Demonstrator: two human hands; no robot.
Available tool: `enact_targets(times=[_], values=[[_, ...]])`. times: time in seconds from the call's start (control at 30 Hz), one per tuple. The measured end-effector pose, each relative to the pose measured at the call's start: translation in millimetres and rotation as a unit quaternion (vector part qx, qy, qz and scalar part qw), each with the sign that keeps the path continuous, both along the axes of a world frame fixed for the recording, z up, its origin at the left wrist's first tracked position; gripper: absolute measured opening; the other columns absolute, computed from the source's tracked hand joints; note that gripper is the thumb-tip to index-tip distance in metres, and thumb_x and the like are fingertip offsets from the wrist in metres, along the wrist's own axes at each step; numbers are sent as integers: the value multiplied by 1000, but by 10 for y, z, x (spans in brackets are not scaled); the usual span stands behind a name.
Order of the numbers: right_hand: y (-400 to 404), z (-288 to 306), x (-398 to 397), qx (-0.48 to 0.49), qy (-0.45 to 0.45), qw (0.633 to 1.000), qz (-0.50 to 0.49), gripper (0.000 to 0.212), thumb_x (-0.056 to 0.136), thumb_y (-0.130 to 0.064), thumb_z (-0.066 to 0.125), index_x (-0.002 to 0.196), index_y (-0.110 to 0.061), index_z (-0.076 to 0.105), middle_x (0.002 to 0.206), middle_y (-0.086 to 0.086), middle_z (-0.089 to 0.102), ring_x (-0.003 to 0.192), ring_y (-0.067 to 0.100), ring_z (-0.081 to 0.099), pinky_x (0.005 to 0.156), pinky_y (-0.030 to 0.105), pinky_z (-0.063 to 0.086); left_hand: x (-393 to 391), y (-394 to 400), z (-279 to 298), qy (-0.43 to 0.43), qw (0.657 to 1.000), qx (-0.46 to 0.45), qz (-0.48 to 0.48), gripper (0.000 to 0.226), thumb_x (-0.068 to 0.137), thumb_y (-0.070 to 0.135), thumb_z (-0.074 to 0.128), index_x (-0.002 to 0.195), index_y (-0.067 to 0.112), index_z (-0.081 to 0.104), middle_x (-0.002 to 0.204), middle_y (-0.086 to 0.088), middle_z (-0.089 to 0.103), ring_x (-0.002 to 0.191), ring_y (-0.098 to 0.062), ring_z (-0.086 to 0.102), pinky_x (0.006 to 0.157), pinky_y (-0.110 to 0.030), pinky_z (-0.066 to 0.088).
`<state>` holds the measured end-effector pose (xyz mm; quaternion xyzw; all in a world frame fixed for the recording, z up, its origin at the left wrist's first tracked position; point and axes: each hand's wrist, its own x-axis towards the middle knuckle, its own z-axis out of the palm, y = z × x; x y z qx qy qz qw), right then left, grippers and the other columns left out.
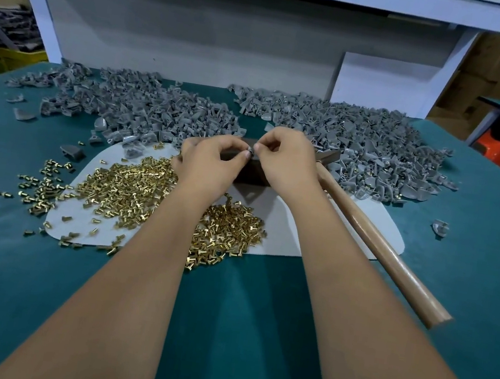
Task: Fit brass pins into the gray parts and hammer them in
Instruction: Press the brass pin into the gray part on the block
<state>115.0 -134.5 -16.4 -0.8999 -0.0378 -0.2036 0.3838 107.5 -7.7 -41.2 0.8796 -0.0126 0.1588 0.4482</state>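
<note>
Hands meet over a dark block, pinching one small gray part between their fingertips. The left hand and right hand both have fingers curled on it. Brass pins lie heaped beneath the left wrist; a hammer rests beside the right forearm. Gray parts are piled behind on the green table.

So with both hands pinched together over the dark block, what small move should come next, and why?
Probably finish seating the pin, then reach for the hammer. Both the left hand and right hand pinch a small gray part above the dark block, and the hammer lies untouched beside the right forearm.
</note>
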Motion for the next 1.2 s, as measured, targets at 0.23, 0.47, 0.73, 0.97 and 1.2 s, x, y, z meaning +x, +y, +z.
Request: enact_targets(times=[0.23,0.47,0.73,0.97,1.2], values=[[95,-9,2,2,11,999,-41,18,90,-15,60,73,-22,60,73,-4,58,72,15,54,65,26,39,2,-18,-5,16,1000,13,14,12,92,47,60,81,50,60,101,18,55,129,-16,28,101,-41,19],[107,20,-27,-5,21,999,-44,17,90,-10,58,74,-17,60,75,-2,56,73,16,52,65,25,36,6,-37,-16,22,999,17,27,16,93,49,57,78,52,58,93,21,55,128,-15,27,106,-48,19],[143,-77,-27,-37,-29,997,-58,13,93,-12,55,81,-15,56,100,1,53,85,17,48,73,26,33,-8,-51,2,18,999,12,31,18,92,50,57,75,50,57,82,27,49,127,-16,29,107,-51,19],[64,-109,-46,148,-41,986,-58,22,98,-12,43,93,-13,64,100,4,60,87,14,55,74,26,39,-38,-22,33,26,999,-27,2,10,92,44,61,83,47,63,96,25,49,132,-18,26,112,-50,19],[-28,-69,-37,251,-8,967,-51,24,100,-14,42,95,-18,65,80,-1,66,75,11,60,75,29,48,-88,-32,48,34,998,-43,4,15,92,43,62,78,48,62,88,31,30,128,-16,26,111,-43,12]])
